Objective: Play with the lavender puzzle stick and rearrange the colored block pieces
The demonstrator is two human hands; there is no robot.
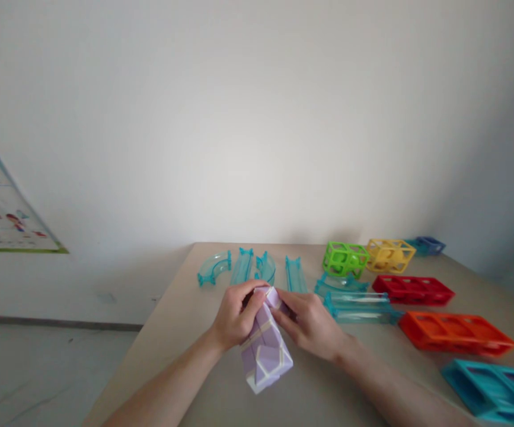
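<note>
A lavender and white twist-snake puzzle (268,344), made of wedge-shaped segments, is held above the table. Its folded lower end points down toward me. My left hand (239,317) is closed around the upper left side, with the thumb pressed on a segment. On the opposite side, my right hand (307,320) pinches the top end between thumb and fingers. Parts of the upper segments are hidden behind the fingers of both hands.
Clear blue track pieces, such as a curved one (214,268) and a straight one (242,267), lie behind my hands. Rightward are green (345,259), yellow (390,256), red (412,290), orange (456,333) and teal (497,388) frame blocks. A wall (257,148) borders the table's (168,320) back.
</note>
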